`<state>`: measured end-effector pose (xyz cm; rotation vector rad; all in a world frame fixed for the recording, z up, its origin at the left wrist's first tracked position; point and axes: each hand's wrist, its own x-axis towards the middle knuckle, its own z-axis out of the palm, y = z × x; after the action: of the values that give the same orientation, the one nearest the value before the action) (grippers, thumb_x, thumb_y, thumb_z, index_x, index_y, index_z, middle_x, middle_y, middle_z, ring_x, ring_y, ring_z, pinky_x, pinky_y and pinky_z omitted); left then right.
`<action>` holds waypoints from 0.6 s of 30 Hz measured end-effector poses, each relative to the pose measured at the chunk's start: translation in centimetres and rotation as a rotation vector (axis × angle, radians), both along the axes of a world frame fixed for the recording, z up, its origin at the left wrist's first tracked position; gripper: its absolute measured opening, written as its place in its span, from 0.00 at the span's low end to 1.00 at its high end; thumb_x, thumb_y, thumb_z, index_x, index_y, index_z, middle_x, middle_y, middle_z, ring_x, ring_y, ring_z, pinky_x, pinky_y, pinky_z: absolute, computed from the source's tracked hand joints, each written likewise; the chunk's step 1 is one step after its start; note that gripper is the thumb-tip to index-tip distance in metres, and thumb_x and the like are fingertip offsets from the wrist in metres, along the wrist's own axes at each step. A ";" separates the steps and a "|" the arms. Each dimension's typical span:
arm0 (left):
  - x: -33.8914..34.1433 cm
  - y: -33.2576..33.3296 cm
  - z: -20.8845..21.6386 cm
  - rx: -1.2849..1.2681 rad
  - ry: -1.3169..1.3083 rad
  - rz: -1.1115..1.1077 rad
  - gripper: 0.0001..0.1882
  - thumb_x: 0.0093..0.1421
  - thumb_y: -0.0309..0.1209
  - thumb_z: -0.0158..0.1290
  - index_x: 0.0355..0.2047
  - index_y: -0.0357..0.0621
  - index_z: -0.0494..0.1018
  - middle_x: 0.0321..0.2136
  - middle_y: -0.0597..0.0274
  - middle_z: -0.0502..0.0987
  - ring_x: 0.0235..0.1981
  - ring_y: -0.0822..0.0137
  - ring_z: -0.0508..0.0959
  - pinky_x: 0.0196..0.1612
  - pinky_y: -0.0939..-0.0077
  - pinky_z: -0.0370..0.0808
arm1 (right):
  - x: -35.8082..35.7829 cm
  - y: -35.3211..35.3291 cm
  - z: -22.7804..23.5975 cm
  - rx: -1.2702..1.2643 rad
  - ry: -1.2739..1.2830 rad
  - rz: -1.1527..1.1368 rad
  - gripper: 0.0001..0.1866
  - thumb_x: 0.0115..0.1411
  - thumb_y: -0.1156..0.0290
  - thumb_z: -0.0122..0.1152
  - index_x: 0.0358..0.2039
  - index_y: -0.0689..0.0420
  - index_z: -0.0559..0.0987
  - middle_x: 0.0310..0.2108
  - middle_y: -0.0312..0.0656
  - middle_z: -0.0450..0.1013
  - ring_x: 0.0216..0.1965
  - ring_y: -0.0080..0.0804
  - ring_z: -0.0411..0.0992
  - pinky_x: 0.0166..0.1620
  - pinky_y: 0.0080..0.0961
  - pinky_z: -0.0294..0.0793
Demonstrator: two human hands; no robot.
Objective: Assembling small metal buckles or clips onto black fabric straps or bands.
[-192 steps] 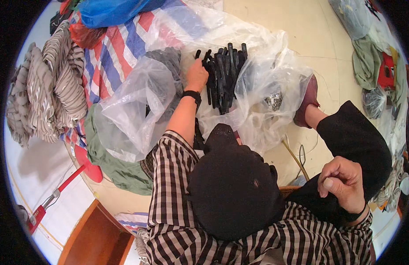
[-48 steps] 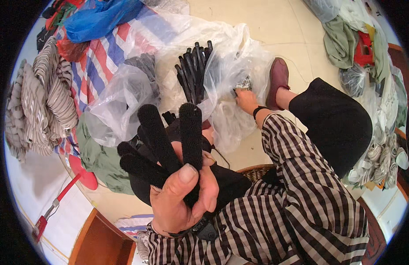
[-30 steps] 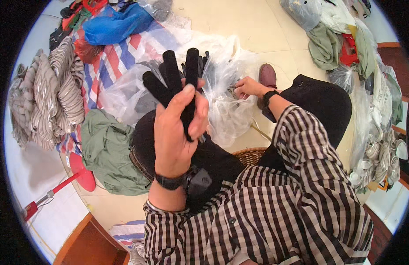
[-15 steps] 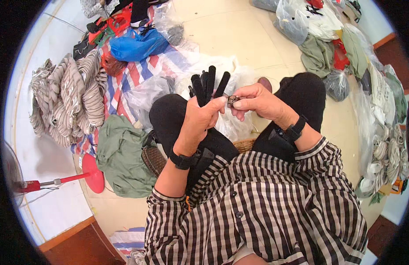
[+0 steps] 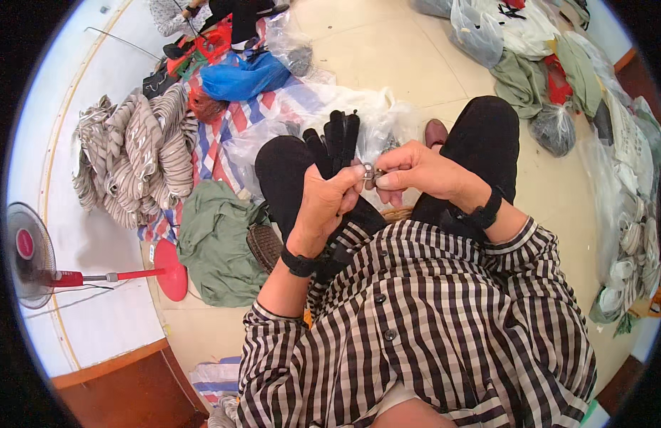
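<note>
Several narrow black strips (image 5: 335, 143) stand up fanned out of my left hand (image 5: 323, 200), whose fingers are closed round their lower part. Its thumb and forefinger also touch a small metal buckle or ring (image 5: 369, 172) between my two hands. Coming from the right, my right hand (image 5: 427, 173) pinches the far side of that metal piece, and its other fingers curl beneath. Too small to make out is the exact shape of the metal. Both hands are held above my lap, between my black-clad knees.
Bundles of beige striped cord (image 5: 134, 150) lie at left, near a red-based fan (image 5: 172, 269) and green cloth (image 5: 216, 242). A blue bag (image 5: 245, 77) rests on a striped sheet ahead. Clear bags (image 5: 476, 36) and more green cloth (image 5: 517, 82) lie at far right.
The black strips have drawn closer together. More of the metal piece now shows between my fingertips, which both hands still hold. The whole view has shifted slightly.
</note>
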<state>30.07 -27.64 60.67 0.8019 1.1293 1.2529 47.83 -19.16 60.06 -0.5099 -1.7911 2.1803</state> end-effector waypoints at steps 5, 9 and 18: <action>0.9 -0.9 0.6 0.042 -0.127 0.081 0.06 0.53 0.25 0.52 0.30 0.34 0.70 0.17 0.63 0.71 0.08 0.81 0.60 0.11 0.87 0.53 | 0.8 -0.8 0.4 -0.115 0.067 -0.011 0.11 0.57 0.69 0.54 0.35 0.64 0.76 0.23 0.39 0.73 0.23 0.22 0.72 0.27 0.16 0.72; 1.2 -1.4 1.0 0.097 -0.204 0.120 0.07 0.55 0.25 0.51 0.32 0.33 0.69 0.17 0.60 0.72 0.08 0.81 0.59 0.11 0.87 0.53 | 1.0 -1.9 0.9 -0.216 0.166 -0.062 0.11 0.59 0.66 0.52 0.34 0.63 0.73 0.19 0.34 0.67 0.20 0.18 0.66 0.23 0.13 0.66; 2.2 -2.0 1.9 0.088 -0.256 0.167 0.06 0.55 0.27 0.51 0.29 0.36 0.69 0.16 0.65 0.70 0.09 0.82 0.59 0.12 0.87 0.53 | -0.3 -4.3 1.5 0.420 0.070 -0.628 0.09 0.57 0.69 0.56 0.35 0.60 0.70 0.13 0.26 0.57 0.15 0.14 0.51 0.18 0.14 0.49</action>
<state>32.22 -29.69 62.58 0.6003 0.9524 1.5069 47.56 -23.41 61.52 -0.7519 -1.6846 1.3486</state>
